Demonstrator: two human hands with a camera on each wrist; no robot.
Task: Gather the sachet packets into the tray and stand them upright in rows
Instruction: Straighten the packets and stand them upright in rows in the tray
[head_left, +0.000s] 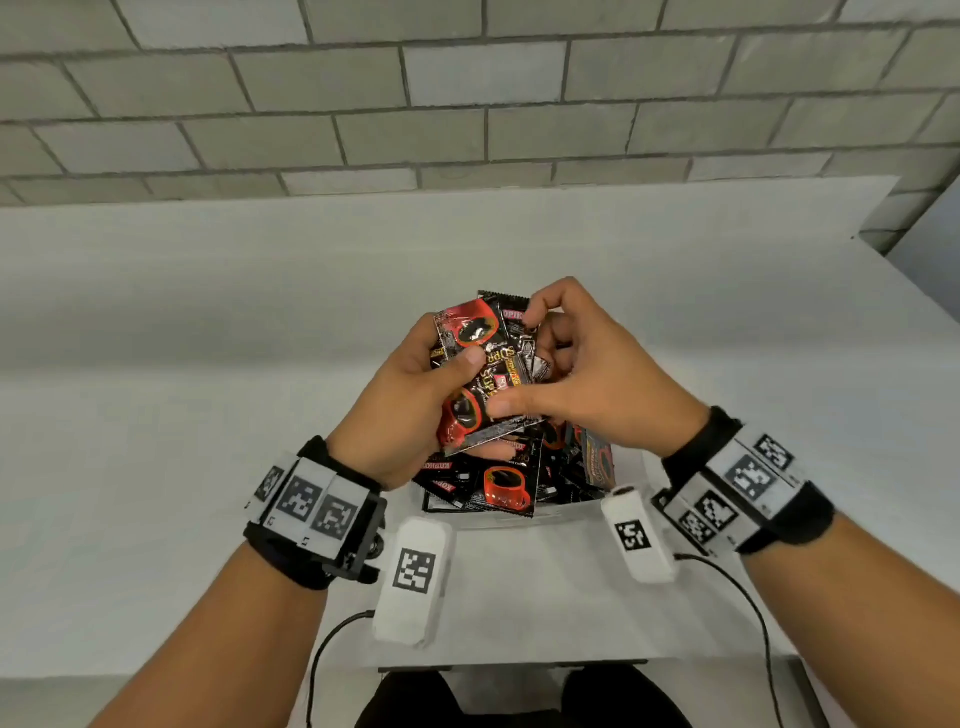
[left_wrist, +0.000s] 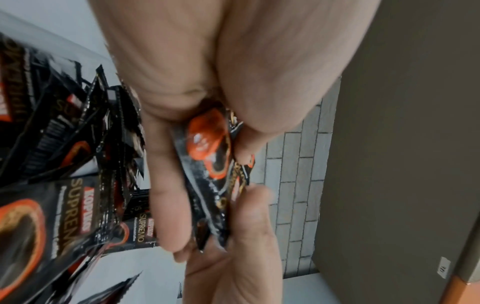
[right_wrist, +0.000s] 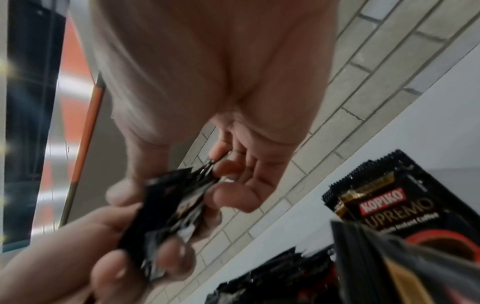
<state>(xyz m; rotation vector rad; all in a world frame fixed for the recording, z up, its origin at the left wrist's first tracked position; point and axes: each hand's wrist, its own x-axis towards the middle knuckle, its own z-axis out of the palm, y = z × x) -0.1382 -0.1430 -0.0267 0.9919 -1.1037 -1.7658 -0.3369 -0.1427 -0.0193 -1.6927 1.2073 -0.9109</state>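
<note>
A wall of pale grey blocks (head_left: 467, 93) is being shown behind the white tabletop (head_left: 208, 322), its courses being laid in a staggered bond with darker joints. The far edge of the tabletop is being met directly by this wall. To the right of the wall, a grey-brown panel (left_wrist: 402, 123) is being seen in the left wrist view, with a small white plate (left_wrist: 443, 267) being carried low on it. An orange strip (right_wrist: 85, 115) is being seen left of the wall in the right wrist view. The tabletop is being lit evenly and softly.
</note>
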